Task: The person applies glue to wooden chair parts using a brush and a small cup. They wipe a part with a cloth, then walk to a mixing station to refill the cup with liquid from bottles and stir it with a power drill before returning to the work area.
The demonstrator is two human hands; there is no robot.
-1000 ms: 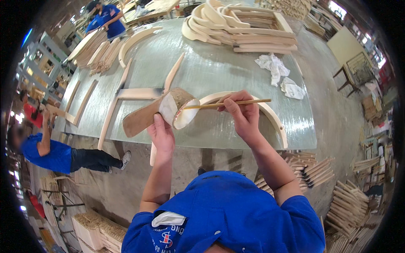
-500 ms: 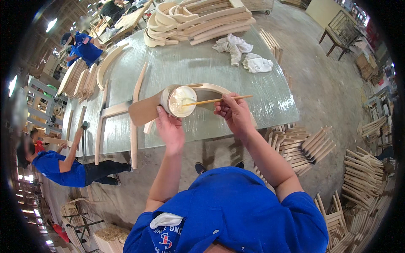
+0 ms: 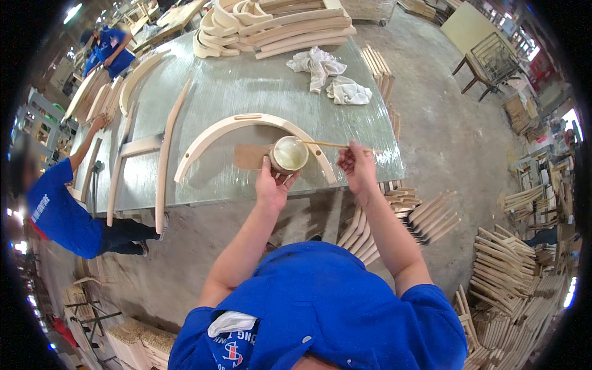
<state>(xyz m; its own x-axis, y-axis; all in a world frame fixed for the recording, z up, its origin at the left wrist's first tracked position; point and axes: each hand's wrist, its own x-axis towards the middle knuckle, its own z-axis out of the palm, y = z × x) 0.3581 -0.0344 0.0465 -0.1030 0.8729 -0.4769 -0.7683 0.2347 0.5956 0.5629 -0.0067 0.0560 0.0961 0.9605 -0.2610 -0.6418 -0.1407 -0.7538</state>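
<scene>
My left hand point(image 3: 273, 188) is wrapped round the near side of a round cup point(image 3: 290, 154) of creamy white paste, held over the table's near edge. A flat brown piece point(image 3: 248, 156) sticks out left of the cup; whether it is held with it I cannot tell. In my right hand point(image 3: 357, 165) a thin wooden stick point(image 3: 330, 145) is pinched, its left tip at the cup's right rim. Behind and around the cup lies a curved wooden rail point(image 3: 216, 131) with a slot at its top and small holes near both ends; the stick crosses above its right arm.
The table point(image 3: 222, 80) bears stacked curved wooden parts point(image 3: 277, 31), white rags point(image 3: 348, 90) and an H-shaped wooden frame point(image 3: 142, 147). A co-worker point(image 3: 68, 203) in blue stands at the left, reaching over the table. Bundled wooden legs point(image 3: 431, 216) stand at the right, below the table edge.
The cup and both hands have moved right in view. The curved rail shows more fully. The stick's tip has gone from inside the cup to its rim. The left co-worker's arm now stretches farther over the table.
</scene>
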